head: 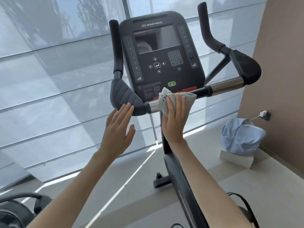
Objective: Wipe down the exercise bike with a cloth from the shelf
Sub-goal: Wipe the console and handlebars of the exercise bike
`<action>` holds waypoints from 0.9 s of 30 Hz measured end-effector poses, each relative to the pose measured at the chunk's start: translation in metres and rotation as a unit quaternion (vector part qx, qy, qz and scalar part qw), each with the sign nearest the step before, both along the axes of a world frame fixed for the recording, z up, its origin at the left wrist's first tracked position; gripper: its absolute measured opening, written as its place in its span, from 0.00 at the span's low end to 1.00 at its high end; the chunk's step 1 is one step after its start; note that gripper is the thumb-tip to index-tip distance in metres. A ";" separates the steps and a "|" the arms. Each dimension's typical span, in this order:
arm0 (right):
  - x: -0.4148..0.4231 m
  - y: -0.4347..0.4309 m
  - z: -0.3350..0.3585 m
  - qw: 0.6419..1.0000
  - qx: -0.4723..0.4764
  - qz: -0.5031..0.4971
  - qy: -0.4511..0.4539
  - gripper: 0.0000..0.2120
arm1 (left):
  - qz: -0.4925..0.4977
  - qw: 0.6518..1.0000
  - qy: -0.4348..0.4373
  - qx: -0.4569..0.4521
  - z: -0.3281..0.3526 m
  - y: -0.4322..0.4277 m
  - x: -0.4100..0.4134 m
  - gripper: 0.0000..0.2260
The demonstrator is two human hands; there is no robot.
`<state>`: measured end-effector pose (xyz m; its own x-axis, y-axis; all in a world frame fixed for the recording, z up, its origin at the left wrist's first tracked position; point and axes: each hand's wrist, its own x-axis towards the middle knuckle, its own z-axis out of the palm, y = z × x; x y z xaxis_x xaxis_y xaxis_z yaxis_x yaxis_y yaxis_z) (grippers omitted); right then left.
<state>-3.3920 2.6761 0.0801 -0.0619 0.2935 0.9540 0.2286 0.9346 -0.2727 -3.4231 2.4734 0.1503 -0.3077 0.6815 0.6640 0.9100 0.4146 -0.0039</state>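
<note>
Pressing a grey cloth (176, 100) flat onto the handlebar (227, 85) of the exercise bike (177, 183), the right hand (174, 122) has its fingers straight and palm on top, not really clutching it. The cloth is draped over the bar just under the console (162, 46). The left hand (118, 130) is open too, fingers spread, tips touching the dark arm pad (125, 94) at the left end. Off to the right, a blue bundle (241, 137) sits on a white box (236, 157) by the wall.

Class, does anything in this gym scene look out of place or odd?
A crumpled light-blue fabric bundle sits on a white box by the right wall, odd in a gym. The exercise bike looks undamaged.
</note>
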 end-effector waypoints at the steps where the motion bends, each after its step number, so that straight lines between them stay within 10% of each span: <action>1: -0.006 -0.010 -0.001 1.000 0.001 -0.003 0.003 0.21 | -0.001 1.000 0.002 0.006 -0.002 0.001 -0.001 0.22; 27: -0.023 -0.029 -0.007 0.996 0.083 0.012 -0.018 0.18 | -0.027 0.991 0.117 0.064 -0.030 0.006 -0.031 0.20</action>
